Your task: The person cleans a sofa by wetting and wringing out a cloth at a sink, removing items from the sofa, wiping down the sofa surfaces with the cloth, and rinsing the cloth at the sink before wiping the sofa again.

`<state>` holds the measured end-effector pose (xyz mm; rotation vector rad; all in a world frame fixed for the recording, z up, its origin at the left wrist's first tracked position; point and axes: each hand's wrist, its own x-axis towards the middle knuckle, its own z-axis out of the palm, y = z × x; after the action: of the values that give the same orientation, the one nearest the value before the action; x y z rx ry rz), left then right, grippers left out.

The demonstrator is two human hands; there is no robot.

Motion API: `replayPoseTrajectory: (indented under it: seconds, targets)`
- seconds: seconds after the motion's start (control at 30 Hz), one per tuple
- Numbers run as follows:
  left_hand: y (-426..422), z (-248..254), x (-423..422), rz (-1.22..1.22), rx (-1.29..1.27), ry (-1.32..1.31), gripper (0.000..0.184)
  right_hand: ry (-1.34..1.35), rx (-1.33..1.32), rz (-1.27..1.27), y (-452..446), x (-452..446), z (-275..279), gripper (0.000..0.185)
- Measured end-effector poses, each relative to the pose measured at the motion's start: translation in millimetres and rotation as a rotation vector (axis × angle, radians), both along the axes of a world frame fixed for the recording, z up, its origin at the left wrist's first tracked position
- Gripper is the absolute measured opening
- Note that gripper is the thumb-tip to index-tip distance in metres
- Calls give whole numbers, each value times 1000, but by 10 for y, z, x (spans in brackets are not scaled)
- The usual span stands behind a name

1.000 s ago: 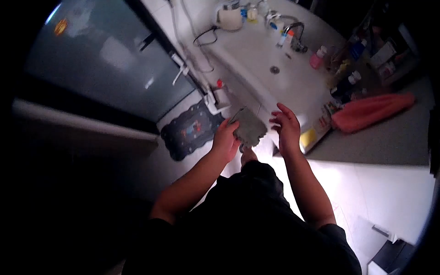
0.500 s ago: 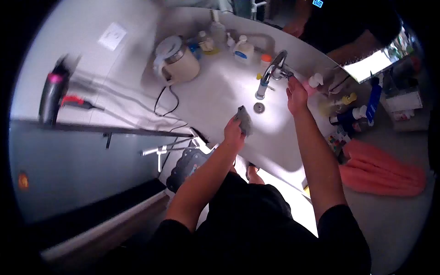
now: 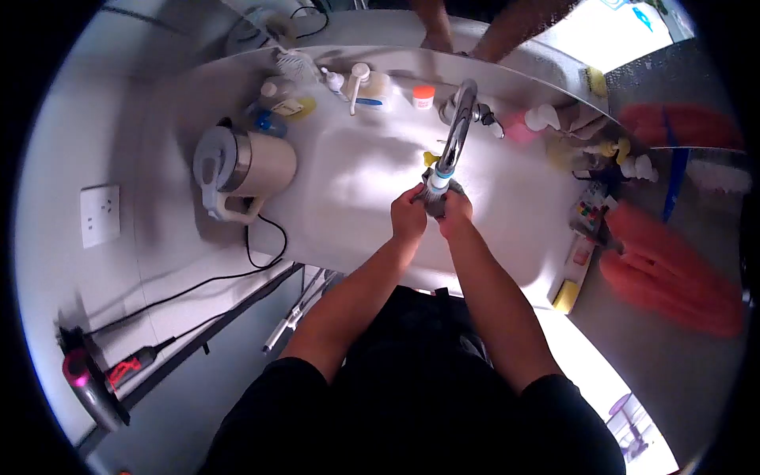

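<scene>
Under the spout of the chrome faucet (image 3: 457, 131), my left hand (image 3: 408, 215) and my right hand (image 3: 457, 212) both grip a grey cloth (image 3: 435, 205), one at each side. The fingers of both hands are closed on it. Water seems to run from the faucet tip onto the cloth. Both hands are over the white sink basin (image 3: 348, 206). The drain is hidden behind the hands and cloth.
A cream kettle (image 3: 265, 165) stands at the basin's left. Bottles and an orange-lidded jar (image 3: 423, 96) line the back. At the right lie a red towel (image 3: 673, 277) and a yellow sponge (image 3: 565, 297). A hair dryer (image 3: 93, 388) hangs lower left.
The view has swung round to face the sink. My right hand has moved from the faucet handle to the cloth, and my left hand has brought the cloth under the spout.
</scene>
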<state>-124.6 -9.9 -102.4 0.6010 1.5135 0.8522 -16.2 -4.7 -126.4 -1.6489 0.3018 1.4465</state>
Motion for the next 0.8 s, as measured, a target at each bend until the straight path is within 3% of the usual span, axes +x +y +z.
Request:
replayPoseTrajectory:
  seconds: [0.07,0.1,0.13,0.2,0.23,0.27,0.33,0.4,0.47,0.5,0.53,0.6,0.67,0.73,0.8]
  targets:
    - [48,76,-159,-296,232,253,36,231,252,33,125,-47,34,28]
    - [95,109,-221,-303,232,256,36,389,334,-33,156,-114,51,26]
    - [145,154,-275,-520,424,308,34,553,400,-93,171,-169,-13,25]
    - [142,201,-288,-742,617,356,33,208,249,-7,236,-315,229,26]
    - [32,207,-279,-556,471,193,29,222,272,-100,238,-325,199,37]
    - [-21,203,-275,-369,323,33,26,223,272,-106,228,-316,104,37]
    - [12,69,-374,-246,281,31,25,-56,437,167,208,-325,-172,53]
    - [93,86,-386,-126,240,31,25,-63,369,34,313,-352,-360,56]
    - [193,297,-264,66,24,-73,31,-311,229,320,334,-358,-273,40]
    - [226,168,-230,75,-93,-200,34,-262,181,296,388,-360,40,27]
    - [247,284,-187,73,-98,-201,34,-263,176,294,348,-353,35,27]
    - [345,667,-30,-78,-395,-584,27,-491,128,455,265,-295,-108,34]
    - [369,-551,-75,-362,-408,-1164,27,-661,77,588,214,-176,-291,45]
    - [322,-419,266,-310,-213,-763,26,-340,-5,234,174,-76,-131,56]
    - [421,-515,392,-310,-255,-698,26,-326,-52,336,177,2,105,62]
